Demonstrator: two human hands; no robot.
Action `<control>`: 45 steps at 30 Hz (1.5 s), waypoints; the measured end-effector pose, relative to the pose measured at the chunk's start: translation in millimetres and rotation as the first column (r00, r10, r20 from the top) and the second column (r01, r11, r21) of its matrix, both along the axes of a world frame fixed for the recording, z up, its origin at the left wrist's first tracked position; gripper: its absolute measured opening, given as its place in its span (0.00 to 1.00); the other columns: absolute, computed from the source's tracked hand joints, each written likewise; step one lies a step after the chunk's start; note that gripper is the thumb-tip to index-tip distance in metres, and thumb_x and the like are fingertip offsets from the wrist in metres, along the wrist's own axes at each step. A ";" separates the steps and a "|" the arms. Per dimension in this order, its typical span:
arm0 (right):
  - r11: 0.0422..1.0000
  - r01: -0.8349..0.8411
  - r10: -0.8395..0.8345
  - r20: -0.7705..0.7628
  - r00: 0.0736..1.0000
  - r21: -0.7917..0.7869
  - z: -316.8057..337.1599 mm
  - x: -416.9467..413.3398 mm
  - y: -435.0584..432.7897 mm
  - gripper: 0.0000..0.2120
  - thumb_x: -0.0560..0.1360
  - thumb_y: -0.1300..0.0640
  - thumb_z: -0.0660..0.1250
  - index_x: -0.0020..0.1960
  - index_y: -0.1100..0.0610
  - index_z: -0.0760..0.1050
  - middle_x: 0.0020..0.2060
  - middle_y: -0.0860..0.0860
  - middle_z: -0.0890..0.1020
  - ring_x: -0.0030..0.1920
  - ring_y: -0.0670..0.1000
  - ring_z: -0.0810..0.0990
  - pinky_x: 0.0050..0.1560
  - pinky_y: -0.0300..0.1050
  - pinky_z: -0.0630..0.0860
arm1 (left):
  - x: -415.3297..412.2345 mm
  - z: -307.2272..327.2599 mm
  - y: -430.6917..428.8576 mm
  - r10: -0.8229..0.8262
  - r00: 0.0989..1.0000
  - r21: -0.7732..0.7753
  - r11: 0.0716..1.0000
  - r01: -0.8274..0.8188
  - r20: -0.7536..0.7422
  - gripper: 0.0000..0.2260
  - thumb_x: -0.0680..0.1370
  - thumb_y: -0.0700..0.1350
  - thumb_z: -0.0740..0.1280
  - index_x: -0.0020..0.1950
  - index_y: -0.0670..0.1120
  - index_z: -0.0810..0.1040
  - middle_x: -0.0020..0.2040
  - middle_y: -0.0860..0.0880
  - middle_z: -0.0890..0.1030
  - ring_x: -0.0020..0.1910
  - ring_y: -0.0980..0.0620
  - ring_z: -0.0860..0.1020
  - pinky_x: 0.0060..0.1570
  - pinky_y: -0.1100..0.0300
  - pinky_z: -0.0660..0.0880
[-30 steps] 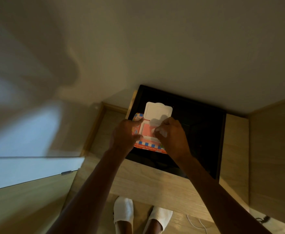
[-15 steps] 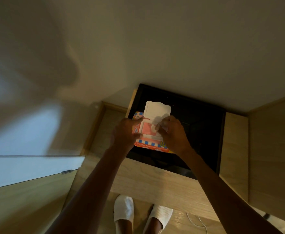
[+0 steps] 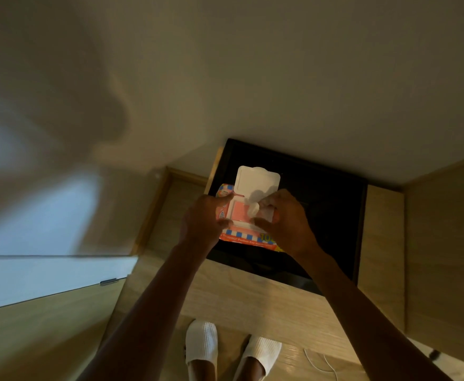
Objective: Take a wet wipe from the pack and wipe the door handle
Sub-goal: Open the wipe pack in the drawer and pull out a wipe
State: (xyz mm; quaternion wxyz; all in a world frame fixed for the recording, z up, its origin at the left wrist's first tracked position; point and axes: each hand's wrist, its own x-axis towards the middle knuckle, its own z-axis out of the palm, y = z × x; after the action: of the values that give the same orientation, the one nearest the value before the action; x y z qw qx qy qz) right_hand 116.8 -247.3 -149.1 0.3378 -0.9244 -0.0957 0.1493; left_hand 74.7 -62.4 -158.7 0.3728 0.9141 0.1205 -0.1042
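Hands both on the pack: soft pink-and-orange plastic wet wipe pack (image 3: 235,229) with blue-white checker strip lies flat on a black glossy countertop panel (image 3: 327,204) set in pale wood counter (image 3: 253,292), white hinged plastic lid (image 3: 257,180) flipped open toward the wall. Left hand (image 3: 203,221) pins the pack's left edge, thumb and fingers closed on it. Right hand (image 3: 283,218) has its fingertips pinched together on a crumpled white wet wipe (image 3: 255,209) poking up at the dispensing opening; exact contact partly hidden by the fingers. Wipe looks thin, limp, damp, very light, likely to tear or drag the next sheet along, so pinch a corner near the opening and pull up slowly while the pack is held down. Pack itself soft, squashy, film probably slippery. Door handle not clearly seen; small metal fitting (image 3: 109,281) at left is too small to tell. White slippers (image 3: 202,342) on the floor below.
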 end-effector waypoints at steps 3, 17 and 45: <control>0.999 0.042 -0.042 0.026 0.999 0.012 -1.3 3.8 4.3 0.11 0.71 0.56 0.73 0.52 0.59 0.79 0.53 0.54 0.77 0.54 0.51 0.76 0.58 0.45 0.74 | 0.3 -1.1 0.4 -0.010 1.000 0.006 1.000 0.010 0.001 0.28 0.72 0.44 0.73 0.70 0.52 0.70 0.60 0.44 0.76 0.57 0.48 0.78 0.52 0.56 0.79; 0.913 0.326 -0.264 -0.252 0.931 0.247 2.0 7.3 4.8 0.08 0.78 0.60 0.64 0.55 0.61 0.77 0.55 0.54 0.78 0.54 0.50 0.78 0.55 0.43 0.76 | 1.5 -3.9 1.4 -0.006 1.000 0.029 1.000 0.006 -0.005 0.28 0.72 0.46 0.74 0.70 0.54 0.70 0.59 0.45 0.76 0.56 0.48 0.78 0.49 0.58 0.78; 1.000 -0.017 0.013 0.235 0.972 0.014 36.5 5.1 -16.7 0.05 0.77 0.59 0.66 0.50 0.58 0.79 0.48 0.54 0.82 0.46 0.49 0.80 0.47 0.44 0.80 | 5.2 9.7 -10.2 -0.010 1.000 0.009 1.000 0.010 0.023 0.35 0.67 0.50 0.77 0.71 0.51 0.68 0.62 0.46 0.73 0.59 0.49 0.74 0.56 0.55 0.75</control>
State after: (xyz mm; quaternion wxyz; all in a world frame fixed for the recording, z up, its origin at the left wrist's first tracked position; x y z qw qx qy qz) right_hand 121.9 -264.0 -112.6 0.3304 -0.9321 -0.1430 0.0406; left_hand 79.9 -72.6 -149.0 0.3696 0.9175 0.1119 -0.0948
